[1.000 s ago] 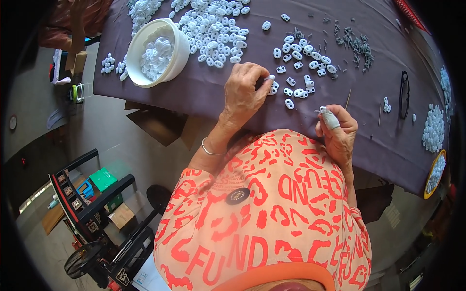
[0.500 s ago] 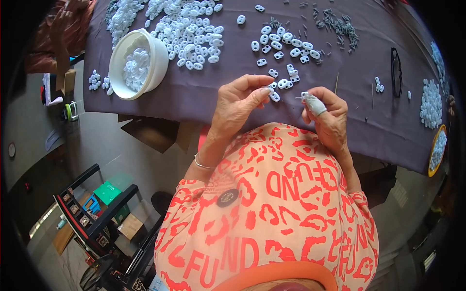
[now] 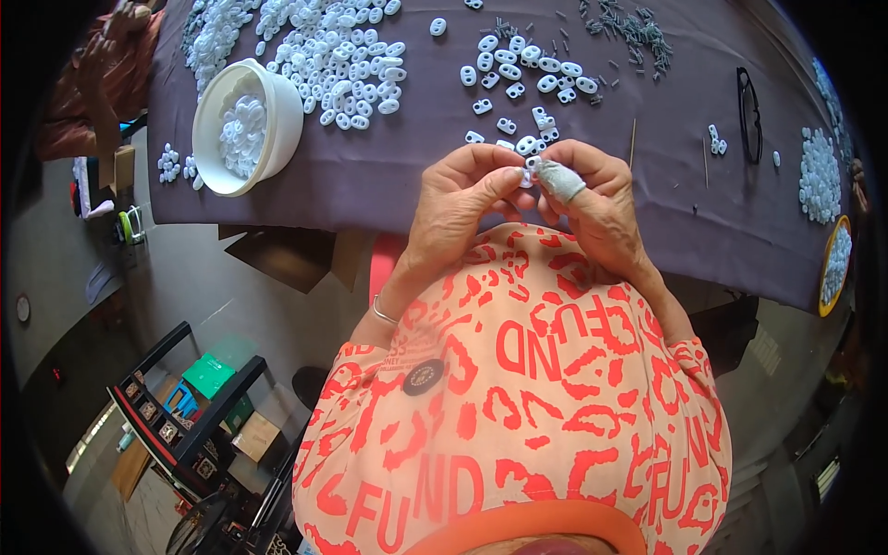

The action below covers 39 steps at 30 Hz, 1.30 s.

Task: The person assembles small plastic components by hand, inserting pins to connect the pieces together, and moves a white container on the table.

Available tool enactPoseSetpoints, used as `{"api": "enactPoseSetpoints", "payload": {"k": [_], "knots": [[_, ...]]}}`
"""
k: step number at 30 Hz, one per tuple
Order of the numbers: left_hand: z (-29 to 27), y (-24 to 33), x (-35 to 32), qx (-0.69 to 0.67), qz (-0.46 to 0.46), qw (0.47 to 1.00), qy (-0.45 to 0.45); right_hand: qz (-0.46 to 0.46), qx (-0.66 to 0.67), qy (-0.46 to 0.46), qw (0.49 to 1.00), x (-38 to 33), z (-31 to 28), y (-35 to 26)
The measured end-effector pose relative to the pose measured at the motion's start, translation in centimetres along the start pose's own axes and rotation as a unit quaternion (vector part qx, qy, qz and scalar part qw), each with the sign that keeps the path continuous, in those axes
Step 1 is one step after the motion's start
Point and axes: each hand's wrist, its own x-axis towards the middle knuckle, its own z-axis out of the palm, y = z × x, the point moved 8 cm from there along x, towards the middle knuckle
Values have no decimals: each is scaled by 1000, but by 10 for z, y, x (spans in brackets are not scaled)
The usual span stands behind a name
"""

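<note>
White pieces; purple-grey tablecloth; peach shirt, red-blotched.

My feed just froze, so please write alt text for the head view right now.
A person's left hand and right hand meet, pinching at least one small white piece; the right wears a pale thumb cover. Beyond, loose white pieces and dark pins lie on dark cloth, with a white tub of pieces at left.

Grey floor surrounds a cloth-covered table — at lower left stands a black frame.
</note>
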Motion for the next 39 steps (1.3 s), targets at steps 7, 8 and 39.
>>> {"api": "enactPoseSetpoints", "payload": {"k": [7, 8, 39], "knots": [[-4, -6, 7, -60, -4, 998, 11, 7, 42, 16, 999, -2, -5, 5], [-3, -7, 7, -67, -11, 998, 14, 11, 46, 13, 999, -2, -5, 5], [-5, -5, 5, 6, 17, 999, 36, 1, -86, 55, 995, -7, -21, 4]]}}
